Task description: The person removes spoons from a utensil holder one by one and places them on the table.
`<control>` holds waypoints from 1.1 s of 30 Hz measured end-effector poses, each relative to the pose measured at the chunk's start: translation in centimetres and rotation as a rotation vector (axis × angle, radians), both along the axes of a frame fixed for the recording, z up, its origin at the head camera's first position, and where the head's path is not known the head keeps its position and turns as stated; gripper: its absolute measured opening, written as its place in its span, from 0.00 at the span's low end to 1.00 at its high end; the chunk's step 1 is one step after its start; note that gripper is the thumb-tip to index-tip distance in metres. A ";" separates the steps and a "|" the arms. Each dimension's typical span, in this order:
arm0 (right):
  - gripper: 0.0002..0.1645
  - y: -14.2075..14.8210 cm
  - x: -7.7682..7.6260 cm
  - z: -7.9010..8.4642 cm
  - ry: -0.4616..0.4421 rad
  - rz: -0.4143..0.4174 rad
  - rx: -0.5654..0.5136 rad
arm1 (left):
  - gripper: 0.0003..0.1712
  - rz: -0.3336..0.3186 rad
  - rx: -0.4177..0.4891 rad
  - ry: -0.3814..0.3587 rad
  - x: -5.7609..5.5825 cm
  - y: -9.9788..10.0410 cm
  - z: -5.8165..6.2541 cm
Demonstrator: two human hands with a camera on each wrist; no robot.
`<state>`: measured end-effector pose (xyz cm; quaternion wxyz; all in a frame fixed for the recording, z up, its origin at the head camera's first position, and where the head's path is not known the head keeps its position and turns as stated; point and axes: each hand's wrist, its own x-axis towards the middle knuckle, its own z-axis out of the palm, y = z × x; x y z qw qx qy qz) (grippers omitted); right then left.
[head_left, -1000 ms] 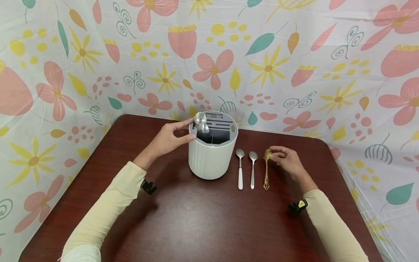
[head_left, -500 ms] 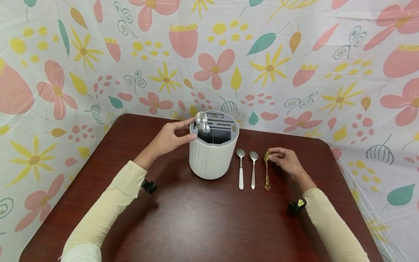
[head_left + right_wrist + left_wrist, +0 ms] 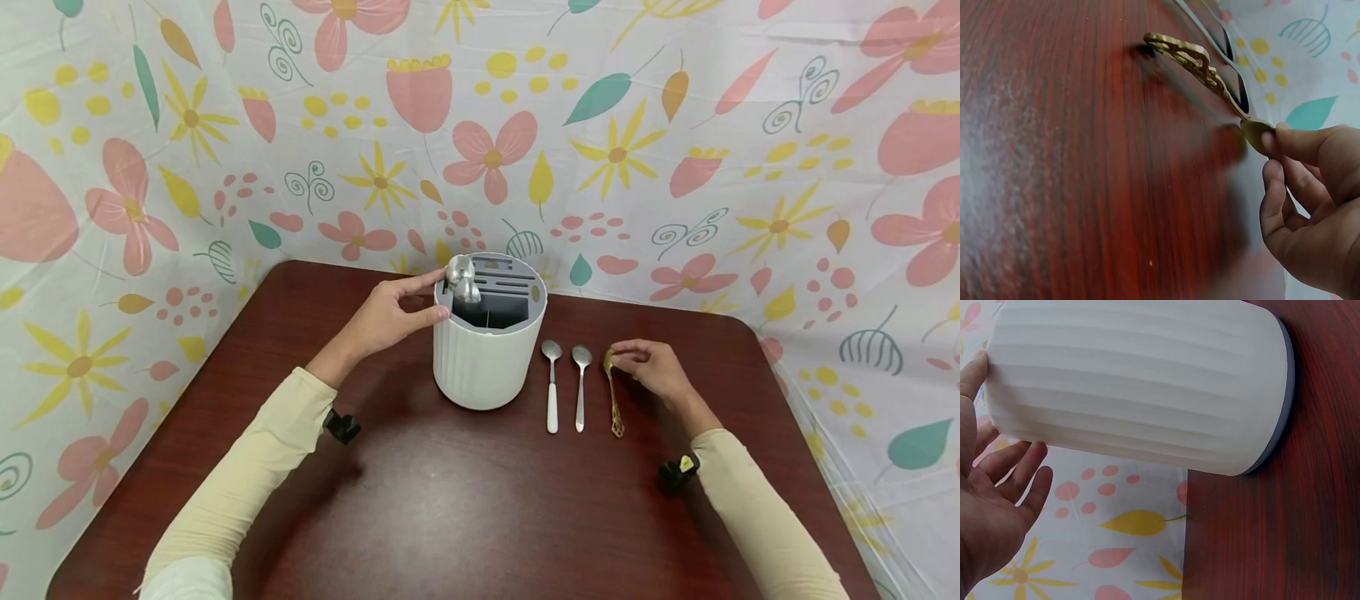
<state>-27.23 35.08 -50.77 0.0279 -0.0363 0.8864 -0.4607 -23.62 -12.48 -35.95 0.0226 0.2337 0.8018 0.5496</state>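
A white ribbed utensil holder (image 3: 480, 367) stands upright, its grey slotted insert (image 3: 517, 287) facing up. My left hand (image 3: 386, 317) rests on its left side, with the thumb and index finger spread at the rim and the fingertips touching the ribbed wall in the left wrist view. Two shiny spoon bowls (image 3: 467, 290) stick up from the holder's left compartment. In my right hand (image 3: 656, 367), thumb and fingers pinch a gold spoon (image 3: 1197, 62) by its bowl. Its ornate openwork handle points back toward me, and the handle end is raised over the table in the right wrist view.
Between the holder and the gold spoon lie a white-handled spoon (image 3: 552, 392) and a silver spoon (image 3: 581, 387), side by side with bowls away from me. The dark red table (image 3: 420, 517) ends at a flower-printed cloth (image 3: 615, 100) behind.
The right hand has drawn the gold spoon's bowl slightly left, and its handle end has swung a little to the right. The left hand and holder look unchanged.
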 end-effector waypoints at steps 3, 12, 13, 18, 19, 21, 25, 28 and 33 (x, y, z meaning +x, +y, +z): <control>0.18 -0.1 0.1 0.0 -0.007 -0.022 -0.010 | 0.35 -0.002 0.001 -0.002 0.0 0.0 0.0; 0.22 0.4 0.5 0.2 0.000 -0.074 0.151 | 0.35 0.001 0.001 -0.003 0.1 0.1 -0.1; 0.23 0.5 0.6 0.3 0.012 -0.072 0.192 | 0.35 0.001 0.000 -0.001 0.0 0.1 -0.1; 0.26 1.1 0.9 1.0 0.061 -0.029 0.316 | 0.35 0.008 -0.014 0.001 0.0 0.1 0.0; 0.26 1.2 1.0 1.2 0.073 -0.014 0.324 | 0.35 0.007 -0.014 0.000 0.0 0.1 0.0; 0.25 1.4 1.1 1.8 0.097 0.017 0.328 | 0.35 0.008 -0.014 -0.003 0.0 0.0 0.0; 0.24 1.9 1.5 3.6 0.149 0.092 0.327 | 0.35 0.008 -0.014 -0.008 0.0 0.0 0.0; 0.23 2.0 2.0 5.6 0.172 0.134 0.317 | 0.35 0.007 -0.011 -0.007 0.0 0.0 0.1; 0.20 1.3 2.7 9.5 0.229 0.167 0.318 | 0.35 0.012 -0.014 -0.003 0.1 -0.1 0.1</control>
